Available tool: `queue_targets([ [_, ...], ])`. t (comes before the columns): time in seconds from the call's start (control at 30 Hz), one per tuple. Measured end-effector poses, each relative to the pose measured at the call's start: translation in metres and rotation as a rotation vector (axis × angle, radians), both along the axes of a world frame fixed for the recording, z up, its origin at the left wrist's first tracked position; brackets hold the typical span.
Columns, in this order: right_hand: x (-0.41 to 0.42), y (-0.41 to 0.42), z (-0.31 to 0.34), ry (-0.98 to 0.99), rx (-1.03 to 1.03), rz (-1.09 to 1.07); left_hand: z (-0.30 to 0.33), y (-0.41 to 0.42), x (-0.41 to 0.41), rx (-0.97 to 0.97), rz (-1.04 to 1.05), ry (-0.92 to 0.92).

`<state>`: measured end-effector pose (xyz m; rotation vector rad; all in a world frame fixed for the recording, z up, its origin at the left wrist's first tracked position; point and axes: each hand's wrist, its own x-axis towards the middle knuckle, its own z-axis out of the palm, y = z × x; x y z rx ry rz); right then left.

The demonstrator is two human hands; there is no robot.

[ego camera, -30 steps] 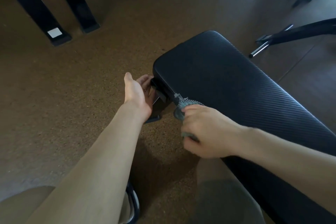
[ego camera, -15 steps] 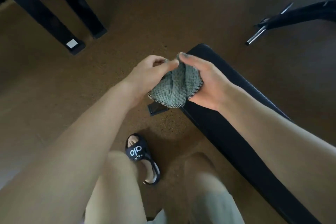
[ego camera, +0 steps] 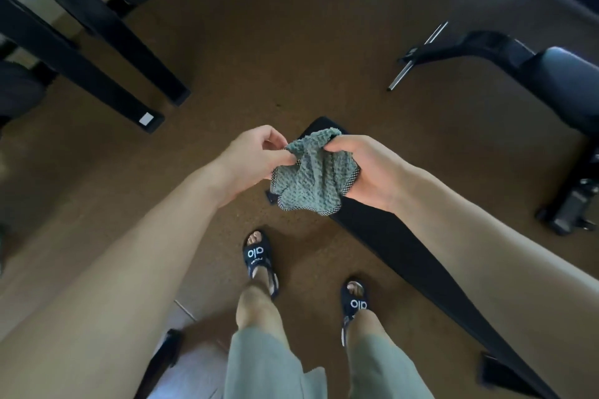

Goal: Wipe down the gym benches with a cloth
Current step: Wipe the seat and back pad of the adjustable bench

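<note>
Head view looks down on a crumpled grey-green cloth (ego camera: 312,176) held in the air above the end of a black bench (ego camera: 389,236). Left hand (ego camera: 256,159) pinches its left edge with curled fingers, and right hand (ego camera: 369,168) grips the right side. Below, two feet in black sandals (ego camera: 259,256) stand on the brown floor (ego camera: 275,58).

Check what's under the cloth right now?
The cloth, held by the left hand and right hand, hangs above the black bench end. The bench's near corner beneath it is covered.
</note>
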<state>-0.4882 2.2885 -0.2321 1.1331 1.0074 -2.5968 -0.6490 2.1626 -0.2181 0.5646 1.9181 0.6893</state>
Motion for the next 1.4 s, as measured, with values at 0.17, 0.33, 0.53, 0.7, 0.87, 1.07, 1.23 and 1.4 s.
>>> queue_targets([
  [0.17,-0.028,0.000,0.045,-0.049,0.089,-0.051,0.046,0.002,-0.031,0.014,-0.069,0.207],
  [0.33,-0.064,-0.019,0.067,-0.070,0.119,-0.194,0.077,0.010,-0.071,0.081,-0.108,0.147],
  [0.53,-0.083,-0.047,0.069,-0.315,0.086,-0.566,0.093,0.034,-0.093,0.084,-0.262,0.106],
  [0.7,-0.063,-0.051,0.069,-0.300,0.032,-0.709,0.098,0.068,-0.083,0.062,-0.462,0.108],
  [0.87,-0.027,-0.028,0.066,-0.210,-0.043,-0.768,0.103,0.115,-0.049,0.054,-0.657,0.141],
  [1.07,0.008,0.023,0.068,-0.357,0.247,-0.747,0.107,0.174,-0.016,0.032,-0.873,0.199],
  [1.23,0.024,0.065,0.076,-0.470,0.456,-0.787,0.109,0.223,-0.011,0.069,-1.022,0.349],
  [1.4,0.017,0.103,0.084,-0.428,0.512,-0.895,0.112,0.274,-0.022,0.138,-1.200,0.422],
])
